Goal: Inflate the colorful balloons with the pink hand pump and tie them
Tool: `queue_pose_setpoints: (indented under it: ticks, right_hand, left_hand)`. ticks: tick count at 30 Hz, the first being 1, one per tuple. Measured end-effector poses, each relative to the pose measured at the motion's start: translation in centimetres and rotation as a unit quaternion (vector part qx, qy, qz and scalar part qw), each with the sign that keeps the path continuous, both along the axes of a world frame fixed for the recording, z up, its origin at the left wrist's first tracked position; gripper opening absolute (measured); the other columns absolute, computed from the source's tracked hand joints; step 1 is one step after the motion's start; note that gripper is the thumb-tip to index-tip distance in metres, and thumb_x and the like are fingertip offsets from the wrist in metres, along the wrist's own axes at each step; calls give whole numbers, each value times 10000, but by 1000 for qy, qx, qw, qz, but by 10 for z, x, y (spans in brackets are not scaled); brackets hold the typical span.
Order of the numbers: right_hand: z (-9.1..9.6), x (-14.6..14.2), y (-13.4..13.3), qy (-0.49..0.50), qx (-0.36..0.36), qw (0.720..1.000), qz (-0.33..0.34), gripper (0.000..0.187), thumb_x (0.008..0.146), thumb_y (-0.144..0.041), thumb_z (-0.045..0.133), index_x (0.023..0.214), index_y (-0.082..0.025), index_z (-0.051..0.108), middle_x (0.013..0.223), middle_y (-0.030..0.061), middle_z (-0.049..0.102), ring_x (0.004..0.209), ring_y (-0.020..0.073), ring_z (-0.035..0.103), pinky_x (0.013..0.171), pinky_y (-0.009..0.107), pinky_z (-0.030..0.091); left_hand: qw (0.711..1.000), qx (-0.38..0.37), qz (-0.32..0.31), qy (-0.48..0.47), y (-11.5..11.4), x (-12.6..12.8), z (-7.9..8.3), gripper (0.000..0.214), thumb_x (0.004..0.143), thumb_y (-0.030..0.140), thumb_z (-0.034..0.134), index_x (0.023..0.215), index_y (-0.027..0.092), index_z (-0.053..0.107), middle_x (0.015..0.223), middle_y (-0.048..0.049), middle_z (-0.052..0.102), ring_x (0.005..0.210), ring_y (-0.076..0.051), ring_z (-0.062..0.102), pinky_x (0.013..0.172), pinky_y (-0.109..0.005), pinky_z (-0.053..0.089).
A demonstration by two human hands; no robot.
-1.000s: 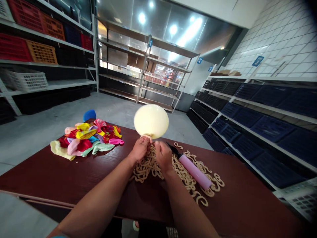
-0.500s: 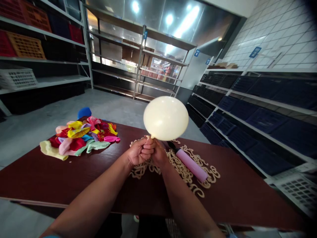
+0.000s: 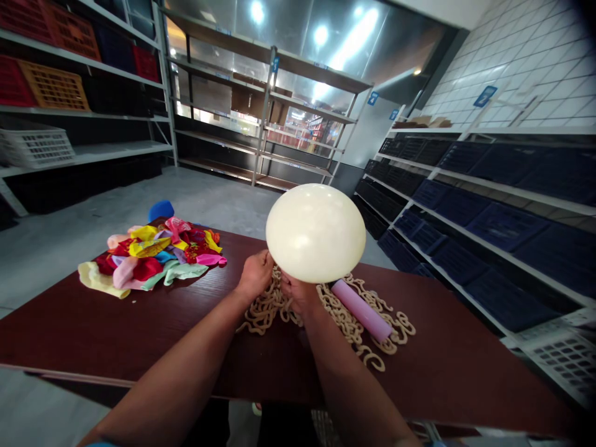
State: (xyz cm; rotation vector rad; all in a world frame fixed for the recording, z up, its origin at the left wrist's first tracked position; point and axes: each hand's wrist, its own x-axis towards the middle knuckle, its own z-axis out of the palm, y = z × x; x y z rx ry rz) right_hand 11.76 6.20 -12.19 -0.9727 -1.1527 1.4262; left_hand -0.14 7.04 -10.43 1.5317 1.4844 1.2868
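**Cream balloon (image 3: 315,233): position and grip**

The inflated balloon is above the dark-red table (image 3: 116,335). Left hand (image 3: 257,273): curled at the balloon's lower-left edge; hold cannot be determined. Right hand (image 3: 302,295): curled, partly hidden beneath; hold likewise indeterminate.

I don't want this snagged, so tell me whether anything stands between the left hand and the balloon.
Nothing visible does. In view, the left hand is at the lower left edge of the balloon; whether they touch, I can't tell. The curly strips lie lower, on the table.
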Motion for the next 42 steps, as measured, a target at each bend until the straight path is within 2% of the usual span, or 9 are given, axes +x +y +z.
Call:
queue_pose_setpoints:
  ticks: [3, 7, 11, 14, 18, 22, 26, 35, 42]
  right_hand:
    - [6, -5, -5, 29, -39, 998, 45, 323, 691, -469, 629, 643, -193, 469, 479, -97, 356, 329, 17, 224, 321, 185, 157]
    - [8, -4, -10, -96, 109, 989, -23, 225, 752, -423, 563, 789, -201, 582, 563, -53, 503, 386, 54, 370, 376, 206, 297]
    - [12, 6, -10, -286, 340, 891, -91, 183, 824, -311, 478, 881, -213, 622, 807, 30, 601, 752, 145, 544, 716, 284, 452]
    - [16, 14, -8, -338, 417, 837, -102, 219, 860, -255, 409, 904, -209, 618, 892, 58, 566, 854, 159, 528, 798, 306, 440]
    - [17, 16, -5, -288, 397, 864, -116, 181, 846, -268, 463, 888, -220, 632, 894, 45, 583, 860, 151, 545, 815, 307, 443]
    - [16, 15, -2, -141, 213, 961, -103, 178, 742, -350, 615, 860, -217, 601, 808, 5, 636, 731, 136, 581, 710, 287, 474]
    - [21, 16, -4, -75, 57, 995, -19, 253, 689, -424, 649, 758, -199, 555, 555, -51, 555, 440, 78, 460, 434, 212, 365]
    - [14, 18, -4, -188, 151, 968, -71, 241, 759, -453, 542, 691, -224, 511, 470, -69, 462, 416, 88, 391, 430, 225, 318]
    - [11, 18, -1, -319, 237, 895, -200, 179, 784, -378, 491, 724, -209, 493, 615, -29, 506, 586, 121, 453, 567, 250, 371]
  left_hand:
    - [994, 37, 47, 92, 2, -1, -3, 352, 842, 355, 343, 689, 163, 595, 659, -33, 589, 611, -127, 491, 579, -240, 316]
    - [989, 35, 84, 115, 4, -2, -7, 365, 846, 375, 340, 681, 168, 590, 608, -25, 572, 556, -121, 475, 548, -238, 289]
    - [986, 36, 90, 133, 5, -3, -8, 386, 845, 413, 357, 674, 165, 598, 588, -27, 570, 541, -121, 467, 541, -236, 281]
    - [985, 43, 76, 151, 3, 0, -9, 385, 853, 409, 357, 684, 168, 604, 597, -27, 578, 548, -119, 471, 543, -232, 282]
    - [984, 66, 15, 167, 0, 7, -13, 317, 856, 334, 370, 710, 172, 600, 642, -27, 603, 563, -113, 485, 547, -225, 289]
    - [978, 90, -4, 187, -3, 11, -15, 299, 864, 307, 364, 705, 169, 576, 679, -38, 612, 598, -118, 509, 573, -226, 312]
    - [965, 92, -8, 245, -4, 11, -13, 269, 864, 287, 368, 721, 171, 564, 735, -51, 618, 651, -133, 524, 616, -237, 333]
    - [969, 85, -23, 233, -4, 13, -12, 288, 873, 302, 340, 720, 180, 551, 717, -52, 603, 652, -146, 520, 625, -248, 341]
    - [992, 57, -91, 62, -7, 16, -5, 356, 875, 399, 334, 759, 163, 575, 727, -33, 612, 667, -134, 531, 644, -230, 385]
